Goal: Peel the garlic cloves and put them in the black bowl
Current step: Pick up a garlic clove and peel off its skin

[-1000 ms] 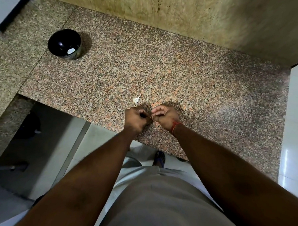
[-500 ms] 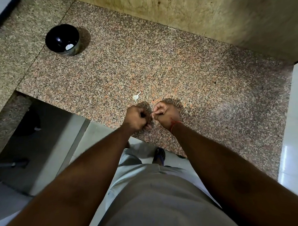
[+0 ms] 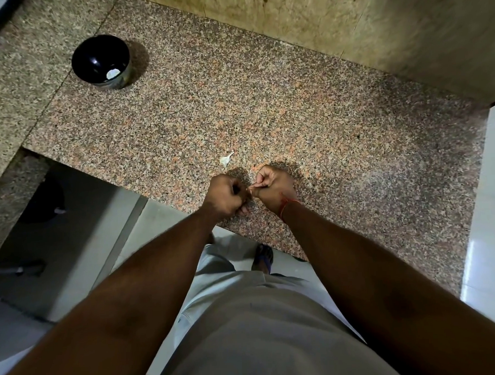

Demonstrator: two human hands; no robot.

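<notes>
Both hands are close together over the near edge of the granite table [image 3: 294,123], almost touching. The left hand [image 3: 227,196] is a closed fist with its fingers curled inward. The right hand [image 3: 273,187] has also curled fingers [image 3: 264,177], and its thumb and first finger pinch something small at the point where the two hands meet. This is the garlic clove [image 3: 249,189]; only a tiny pale tip of it is visible between the hands, so its peel and shape cannot be told. Whether the left hand grips the clove too is not clear, because its fingers are turned away from the camera.

The black bowl [image 3: 100,62] stands upright far to the left on the table, well apart from the hands. Inside it, near the right wall, lies one small white piece [image 3: 112,74].

A white scrap of garlic skin [image 3: 225,159] lies on the table just beyond the hands. A red thread [image 3: 286,205] is around the right wrist.
</notes>
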